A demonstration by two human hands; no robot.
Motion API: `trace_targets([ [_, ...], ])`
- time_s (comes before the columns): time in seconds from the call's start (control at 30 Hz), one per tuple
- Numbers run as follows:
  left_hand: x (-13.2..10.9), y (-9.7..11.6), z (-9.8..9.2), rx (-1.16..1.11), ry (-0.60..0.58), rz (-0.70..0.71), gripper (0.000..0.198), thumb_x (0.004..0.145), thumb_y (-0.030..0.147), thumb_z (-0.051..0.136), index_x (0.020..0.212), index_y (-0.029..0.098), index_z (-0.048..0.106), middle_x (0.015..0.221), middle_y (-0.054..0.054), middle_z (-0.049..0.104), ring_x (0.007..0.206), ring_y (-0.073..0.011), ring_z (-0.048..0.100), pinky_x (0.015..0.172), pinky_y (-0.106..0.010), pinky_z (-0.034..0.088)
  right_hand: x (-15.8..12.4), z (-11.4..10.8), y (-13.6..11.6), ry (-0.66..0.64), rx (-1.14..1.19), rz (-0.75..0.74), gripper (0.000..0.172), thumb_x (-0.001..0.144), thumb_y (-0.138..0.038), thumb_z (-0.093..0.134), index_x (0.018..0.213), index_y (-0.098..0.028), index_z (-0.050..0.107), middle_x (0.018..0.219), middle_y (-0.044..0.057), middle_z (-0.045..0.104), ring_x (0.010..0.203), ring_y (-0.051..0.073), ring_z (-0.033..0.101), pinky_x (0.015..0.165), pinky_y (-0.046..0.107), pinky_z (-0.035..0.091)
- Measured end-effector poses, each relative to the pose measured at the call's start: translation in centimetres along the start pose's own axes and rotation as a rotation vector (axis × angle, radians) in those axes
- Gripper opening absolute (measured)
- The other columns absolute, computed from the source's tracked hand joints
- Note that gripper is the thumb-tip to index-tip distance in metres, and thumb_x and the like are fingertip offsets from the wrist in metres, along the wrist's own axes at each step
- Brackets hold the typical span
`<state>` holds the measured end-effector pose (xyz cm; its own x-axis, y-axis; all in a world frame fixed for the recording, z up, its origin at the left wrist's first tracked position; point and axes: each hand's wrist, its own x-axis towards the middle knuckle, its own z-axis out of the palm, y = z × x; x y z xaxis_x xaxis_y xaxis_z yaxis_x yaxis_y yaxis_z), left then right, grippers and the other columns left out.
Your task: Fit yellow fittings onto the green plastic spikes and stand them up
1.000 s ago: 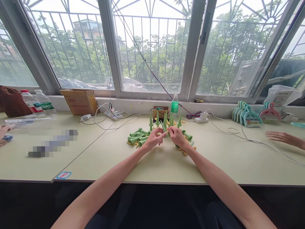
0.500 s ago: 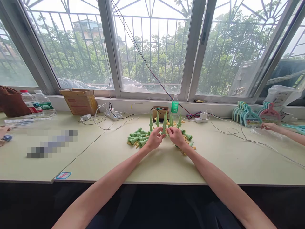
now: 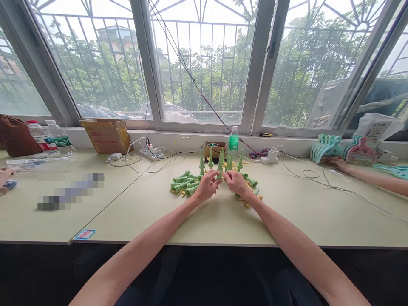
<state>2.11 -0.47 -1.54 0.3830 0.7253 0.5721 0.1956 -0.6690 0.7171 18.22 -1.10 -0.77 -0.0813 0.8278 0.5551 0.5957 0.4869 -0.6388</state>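
My left hand (image 3: 206,186) and my right hand (image 3: 235,183) meet at the middle of the pale green table (image 3: 223,221), fingertips pinched together on a small green cone piece (image 3: 219,174) held upright between them. A heap of green cones (image 3: 184,184) lies flat just left of my left hand. Several more cones (image 3: 210,160) stand upright behind my hands. Small yellow parts (image 3: 247,202) and more green cones (image 3: 250,182) lie to the right of my right hand.
A green bottle (image 3: 233,140) and a small brown box (image 3: 215,149) stand by the window sill, with a power strip (image 3: 152,153) and cables. A cardboard box (image 3: 106,135) and water bottles (image 3: 60,138) are left. A co-worker's arm (image 3: 366,177) reaches toward stacked teal dustpans (image 3: 327,147) at right.
The cone between my fingers has gone from tilted to upright. The co-worker's hand at right has moved back and left from the table onto the teal dustpans.
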Motion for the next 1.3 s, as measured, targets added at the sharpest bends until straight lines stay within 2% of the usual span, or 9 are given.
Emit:
trace_targets([
  [0.27, 0.3, 0.3, 0.5, -0.114, 0.125, -0.058, 0.022, 0.081, 0.029, 0.059, 0.100, 0.019, 0.053, 0.112, -0.008, 0.050, 0.058, -0.0069, 0.058, 0.042, -0.022, 0.052, -0.1, 0.0, -0.3, 0.096, 0.077, 0.034, 0.037, 0.092, -0.040, 0.041, 0.060, -0.020, 0.038, 0.051, -0.003, 0.044, 0.050, 0.012, 0.036, 0.052, 0.026, 0.027],
  [0.33, 0.5, 0.5, 0.5, -0.151, 0.185, -0.102, 0.025, 0.080, 0.031, 0.061, 0.100, 0.020, 0.050, 0.105, -0.006, 0.052, 0.054, -0.0066, 0.056, 0.040, -0.022, 0.049, -0.2, -0.1, -0.4, 0.128, 0.077, 0.022, 0.037, 0.093, -0.040, 0.040, 0.062, -0.021, 0.039, 0.051, -0.003, 0.045, 0.050, 0.012, 0.037, 0.053, 0.026, 0.028],
  [0.43, 0.7, 0.8, 0.1, -0.274, 0.231, -0.220, 0.028, 0.082, 0.041, 0.059, 0.096, 0.019, 0.047, 0.081, -0.001, 0.054, 0.045, -0.0071, 0.052, 0.036, -0.021, 0.044, -0.3, -0.3, -0.6, 0.151, 0.084, 0.002, 0.036, 0.094, -0.041, 0.038, 0.064, -0.021, 0.041, 0.051, -0.002, 0.046, 0.049, 0.013, 0.038, 0.054, 0.027, 0.029],
  [0.53, 0.8, 1.4, -0.2, -0.441, 0.133, -0.361, 0.034, 0.084, 0.050, 0.055, 0.093, 0.019, 0.045, 0.063, 0.003, 0.052, 0.041, -0.0097, 0.050, 0.035, -0.022, 0.041, -0.4, -0.4, -0.8, 0.135, 0.090, -0.023, 0.036, 0.094, -0.041, 0.038, 0.065, -0.021, 0.042, 0.051, -0.002, 0.046, 0.050, 0.013, 0.039, 0.054, 0.026, 0.029],
  [0.63, 0.6, 1.8, -0.2, -0.504, 0.037, -0.408, 0.040, 0.081, 0.052, 0.060, 0.095, 0.018, 0.046, 0.060, 0.003, 0.053, 0.042, -0.0101, 0.050, 0.037, -0.023, 0.042, -0.4, -0.4, -0.9, 0.099, 0.092, -0.054, 0.036, 0.095, -0.042, 0.038, 0.066, -0.021, 0.042, 0.053, -0.002, 0.048, 0.051, 0.013, 0.040, 0.054, 0.026, 0.029],
  [0.77, 0.4, 1.7, -0.2, -0.455, 0.016, -0.352, 0.044, 0.078, 0.052, 0.064, 0.099, 0.017, 0.048, 0.061, 0.003, 0.054, 0.043, -0.0092, 0.050, 0.038, -0.022, 0.042, -0.4, -0.4, -0.8, 0.059, 0.096, -0.047, 0.034, 0.094, -0.041, 0.039, 0.067, -0.021, 0.043, 0.053, -0.003, 0.047, 0.050, 0.012, 0.038, 0.053, 0.025, 0.030],
  [0.97, 0.2, 1.0, -0.4, -0.252, 0.021, -0.185, 0.042, 0.080, 0.049, 0.062, 0.105, 0.018, 0.047, 0.062, 0.006, 0.049, 0.044, -0.0075, 0.050, 0.040, -0.019, 0.041, -0.3, -0.4, -0.8, 0.041, 0.069, -0.034, 0.036, 0.093, -0.041, 0.038, 0.063, -0.021, 0.037, 0.052, -0.003, 0.042, 0.050, 0.012, 0.034, 0.051, 0.026, 0.027],
  [1.17, 0.1, 0.8, -0.5, 0.014, 0.058, -0.009, 0.031, 0.082, 0.037, 0.061, 0.105, 0.021, 0.049, 0.079, 0.000, 0.053, 0.062, -0.0095, 0.056, 0.049, -0.018, 0.044, -0.2, -0.6, -0.9, 0.049, 0.055, -0.042, 0.038, 0.091, -0.038, 0.039, 0.058, -0.021, 0.032, 0.052, -0.003, 0.036, 0.051, 0.011, 0.031, 0.051, 0.026, 0.025],
  [1.3, 0.1, 0.9, -0.5, 0.101, 0.053, 0.040, 0.024, 0.084, 0.033, 0.058, 0.103, 0.022, 0.049, 0.087, -0.001, 0.054, 0.064, -0.0084, 0.055, 0.050, -0.018, 0.043, -0.2, -0.6, -0.9, 0.050, 0.061, -0.041, 0.039, 0.090, -0.038, 0.039, 0.057, -0.020, 0.031, 0.052, -0.003, 0.036, 0.051, 0.011, 0.031, 0.051, 0.026, 0.025],
])
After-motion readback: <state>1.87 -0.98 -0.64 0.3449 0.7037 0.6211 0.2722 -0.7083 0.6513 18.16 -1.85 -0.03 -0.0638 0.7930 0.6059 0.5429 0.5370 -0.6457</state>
